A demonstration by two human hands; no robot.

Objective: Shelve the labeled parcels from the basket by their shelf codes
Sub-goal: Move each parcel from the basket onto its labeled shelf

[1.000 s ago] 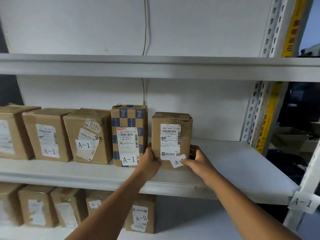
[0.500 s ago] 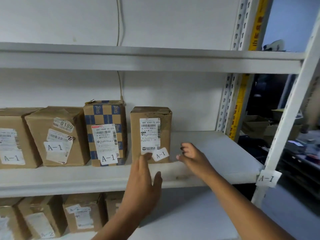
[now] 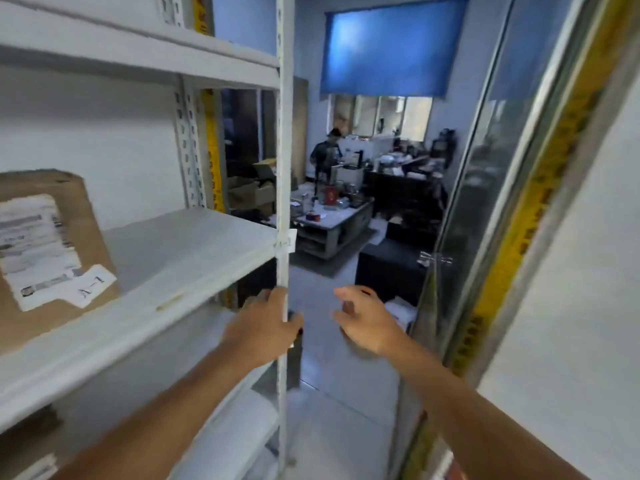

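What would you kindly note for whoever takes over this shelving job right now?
Left hand: empty, at the white shelf post.
Right hand: empty, open in the air over the aisle.
One brown parcel marked A-1 stands on the shelf tagged A-1; the space to its right is free.
The basket is out of view.
Left: fetch the next parcel and shelve it by its code.

free: bare shelf board [image 3: 194,244] from 9 to 11 o'clock, right of the parcel [image 3: 52,251] | block: white upright post [image 3: 284,188] at 12 o'clock, left hand [image 3: 266,327] against it | free: floor aisle [image 3: 332,403] at 6 o'clock, right hand [image 3: 363,320] above it | block: glass door [image 3: 460,209] at 3 o'clock
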